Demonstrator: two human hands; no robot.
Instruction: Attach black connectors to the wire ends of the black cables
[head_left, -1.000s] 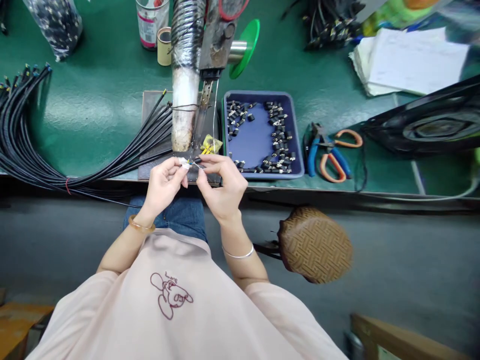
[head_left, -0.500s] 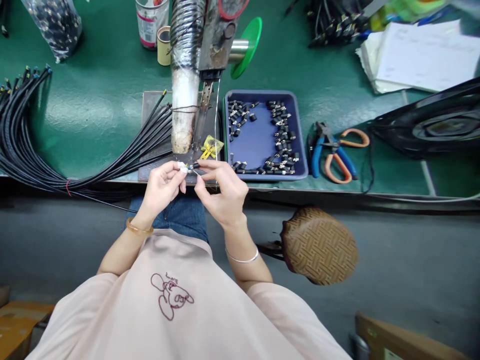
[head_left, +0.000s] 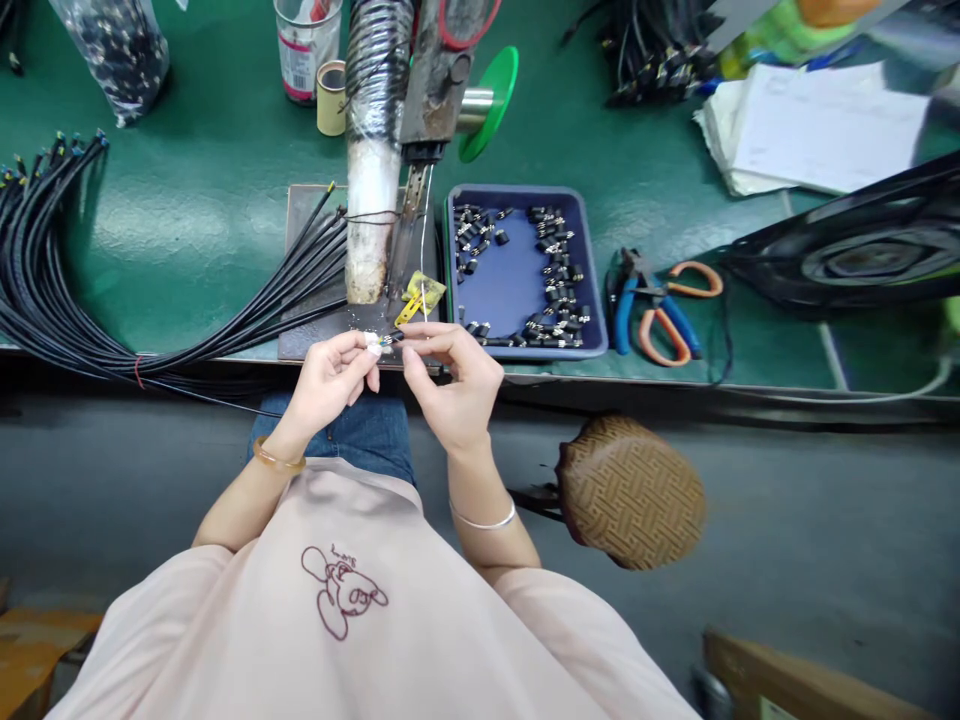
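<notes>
My left hand [head_left: 330,375] is closed in a pinch on the end of a black cable, with white on its fingertips. Short coloured wires [head_left: 383,342] poke out past those fingertips. Against the wires sits a small black connector [head_left: 395,337], which the thumb and forefinger of my right hand [head_left: 454,385] seem to pinch from the other side. Both hands meet at the bench's front edge, just below a metal arm [head_left: 409,225] and a foil-wrapped hose [head_left: 373,165]. A yellow clip-like piece [head_left: 409,307] lies just beyond the fingers.
A bundle of black cables [head_left: 210,345] stretches left. On the right stand a blue tray [head_left: 502,270] of black connectors, pliers and cutters [head_left: 654,310], and a black fan-like object [head_left: 855,255]. A green spool [head_left: 491,105] is mounted behind. A stool [head_left: 634,490] stands below the bench.
My right hand has shifted slightly right, and its thumb has drawn away from the left fingertips. My left hand has barely moved. The view has turned a little.
</notes>
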